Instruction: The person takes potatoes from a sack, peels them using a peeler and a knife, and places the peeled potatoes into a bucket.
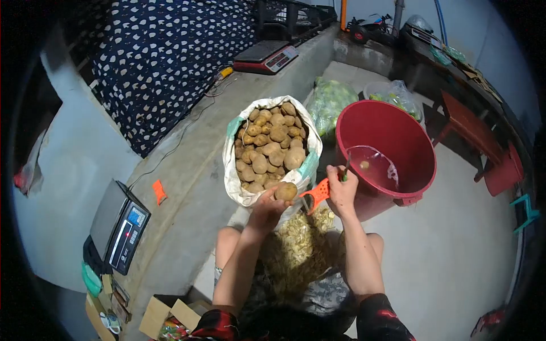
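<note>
My left hand (pixel 266 211) is closed around an unpeeled potato (pixel 286 191), held at the front rim of a white sack (pixel 231 170). Many brown potatoes (pixel 277 134) fill that sack. In my right hand (pixel 343 191) is an orange peeler (pixel 316 195), its head pointing left toward the potato with a small gap between them. A red tub (pixel 410 128) stands just beyond my right hand, with water and one pale peeled potato (pixel 364 165) in it. Below my hands lies a heap of peelings (pixel 300 237) between my legs.
Green vegetables in a plastic bag (pixel 333 102) sit behind the tub. A red scale (pixel 265 57) rests on the ledge, a black scale (pixel 120 227) at left. An orange scrap (pixel 159 192) lies nearby. A red chair (pixel 467 122) is at right, an open carton (pixel 170 315) at lower left.
</note>
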Action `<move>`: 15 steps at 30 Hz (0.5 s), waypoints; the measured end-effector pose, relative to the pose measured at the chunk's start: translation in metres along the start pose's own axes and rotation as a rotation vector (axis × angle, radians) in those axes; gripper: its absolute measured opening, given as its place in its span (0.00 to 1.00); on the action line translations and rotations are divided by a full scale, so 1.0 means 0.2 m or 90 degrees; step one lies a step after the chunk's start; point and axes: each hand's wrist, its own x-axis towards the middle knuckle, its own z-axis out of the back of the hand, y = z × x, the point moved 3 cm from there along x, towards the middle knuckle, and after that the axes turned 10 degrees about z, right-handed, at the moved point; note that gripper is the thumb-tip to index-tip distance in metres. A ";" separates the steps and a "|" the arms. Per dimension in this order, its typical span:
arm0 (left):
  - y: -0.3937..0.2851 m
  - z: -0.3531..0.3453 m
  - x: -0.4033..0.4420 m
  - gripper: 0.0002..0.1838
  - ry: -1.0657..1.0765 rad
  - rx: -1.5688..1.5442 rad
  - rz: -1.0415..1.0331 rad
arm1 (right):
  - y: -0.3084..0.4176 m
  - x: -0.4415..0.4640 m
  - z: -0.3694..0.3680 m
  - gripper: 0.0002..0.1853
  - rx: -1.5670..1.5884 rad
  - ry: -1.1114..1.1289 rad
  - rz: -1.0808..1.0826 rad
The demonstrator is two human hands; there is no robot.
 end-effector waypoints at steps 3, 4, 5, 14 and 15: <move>0.04 -0.07 0.01 0.31 0.049 -0.093 0.057 | 0.03 0.00 -0.08 0.16 -0.023 0.002 -0.003; 0.04 -0.10 0.00 0.31 0.033 -0.093 0.074 | 0.04 0.00 -0.10 0.16 -0.037 0.009 0.015; 0.03 -0.12 -0.01 0.31 0.016 -0.093 0.090 | 0.05 -0.01 -0.12 0.17 -0.017 0.006 0.017; 0.03 -0.02 -0.04 0.31 -0.042 0.059 0.105 | 0.10 -0.02 -0.15 0.16 -0.034 0.046 0.030; 0.03 -0.04 -0.04 0.31 -0.042 0.058 0.105 | 0.11 -0.02 -0.15 0.16 -0.021 0.050 0.025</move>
